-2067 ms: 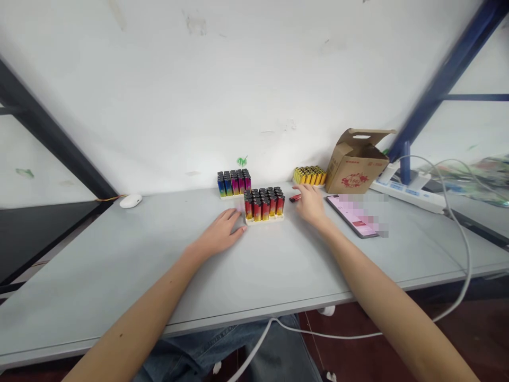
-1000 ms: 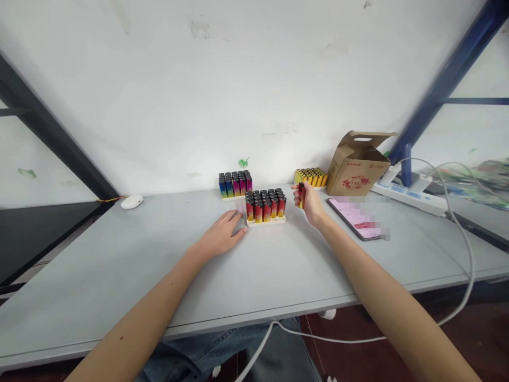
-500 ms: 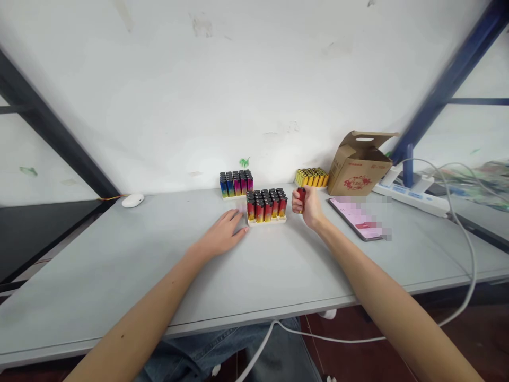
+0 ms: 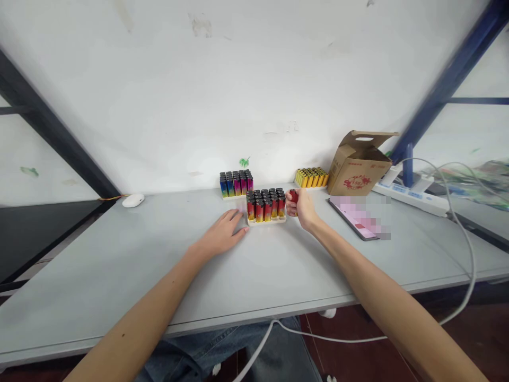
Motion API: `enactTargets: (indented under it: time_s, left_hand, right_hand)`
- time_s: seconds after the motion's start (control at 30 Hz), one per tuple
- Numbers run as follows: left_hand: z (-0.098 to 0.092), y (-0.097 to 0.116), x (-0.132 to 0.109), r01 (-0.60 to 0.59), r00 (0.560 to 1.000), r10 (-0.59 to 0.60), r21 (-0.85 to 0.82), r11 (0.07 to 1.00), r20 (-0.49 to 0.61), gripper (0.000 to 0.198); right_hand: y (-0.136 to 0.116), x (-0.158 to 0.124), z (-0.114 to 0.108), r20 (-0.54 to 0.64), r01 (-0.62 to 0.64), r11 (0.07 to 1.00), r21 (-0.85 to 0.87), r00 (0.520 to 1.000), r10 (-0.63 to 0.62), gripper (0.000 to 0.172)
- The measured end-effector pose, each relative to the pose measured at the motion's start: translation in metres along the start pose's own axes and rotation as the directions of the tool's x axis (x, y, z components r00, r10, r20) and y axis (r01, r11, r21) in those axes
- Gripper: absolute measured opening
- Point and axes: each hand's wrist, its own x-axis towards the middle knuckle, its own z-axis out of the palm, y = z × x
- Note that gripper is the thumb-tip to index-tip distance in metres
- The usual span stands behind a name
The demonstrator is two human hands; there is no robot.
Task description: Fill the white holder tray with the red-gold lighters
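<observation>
A white tray [image 4: 267, 223] holds several upright red and gold cylinders with black tops [image 4: 264, 207] near the middle of the table. Just right of it, my right hand [image 4: 303, 208] is closed around red cylinders [image 4: 294, 196]; how many is partly hidden by the fingers. My left hand [image 4: 225, 233] lies flat on the table with its fingers apart, thumb tip at the tray's left front corner, holding nothing. Behind stand blue and purple cylinders [image 4: 237, 184] in another white tray.
Yellow cylinders [image 4: 312, 178] in a tray and an open cardboard box [image 4: 356, 172] stand at the back right. A phone [image 4: 356, 217], a power strip [image 4: 413, 198] and a white cable [image 4: 471, 249] lie to the right. A white oval object [image 4: 133, 200] is at the left.
My right hand has moved left, closer to the red cylinders' tray, still closed. The front right corner cylinder of that tray no longer shows. My left hand has not moved.
</observation>
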Motion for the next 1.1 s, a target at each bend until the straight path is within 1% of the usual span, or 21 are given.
enactTargets:
  time_s: [0.17, 0.23, 0.33, 0.43, 0.53, 0.7, 0.87, 0.97, 1.1]
  left_hand:
    - [0.001, -0.001, 0.001, 0.011, 1.000, -0.011, -0.018, 1.000, -0.011, 0.057]
    - [0.002, -0.001, 0.001, 0.012, 1.000, -0.012, -0.027, 1.000, -0.014, 0.058]
    - [0.002, -0.001, 0.001, 0.008, 1.000, -0.008, -0.035, 0.999, -0.028, 0.059]
    - [0.002, -0.001, 0.001, -0.001, 0.999, 0.000, -0.028, 1.000, -0.036, 0.060]
    - [0.002, 0.000, 0.001, -0.006, 0.999, 0.006, -0.013, 1.000, -0.033, 0.059]
    - [0.001, 0.000, 0.001, -0.015, 0.999, 0.015, -0.004, 1.000, -0.032, 0.059]
    - [0.001, 0.000, 0.001, -0.015, 0.999, 0.014, -0.006, 1.000, -0.031, 0.057]
    - [0.001, 0.000, 0.001, -0.022, 0.999, 0.022, -0.009, 1.000, -0.042, 0.057]
    - [0.002, -0.001, 0.001, -0.028, 0.998, 0.027, -0.008, 1.000, -0.051, 0.057]
  right_hand:
    - [-0.006, -0.003, -0.002, -0.044, 0.056, 0.998, 0.014, 0.997, -0.055, 0.022]
    - [-0.007, -0.007, 0.001, -0.012, 0.094, 0.996, -0.004, 0.996, -0.094, 0.020]
    - [-0.003, -0.016, 0.012, 0.093, 0.140, 0.990, -0.026, 0.986, -0.137, 0.019]
    - [0.000, -0.025, 0.022, 0.160, 0.148, 0.987, -0.058, 0.978, -0.137, 0.025]
    - [0.000, -0.031, 0.028, 0.181, 0.160, 0.983, -0.093, 0.973, -0.141, 0.027]
    - [0.000, -0.032, 0.027, 0.205, 0.190, 0.976, -0.105, 0.965, -0.166, 0.029]
    - [0.003, -0.032, 0.027, 0.214, 0.179, 0.978, -0.109, 0.965, -0.153, 0.032]
    - [0.005, -0.033, 0.028, 0.213, 0.170, 0.979, -0.109, 0.966, -0.144, 0.037]
    - [0.008, -0.032, 0.028, 0.217, 0.190, 0.977, -0.095, 0.962, -0.166, 0.047]
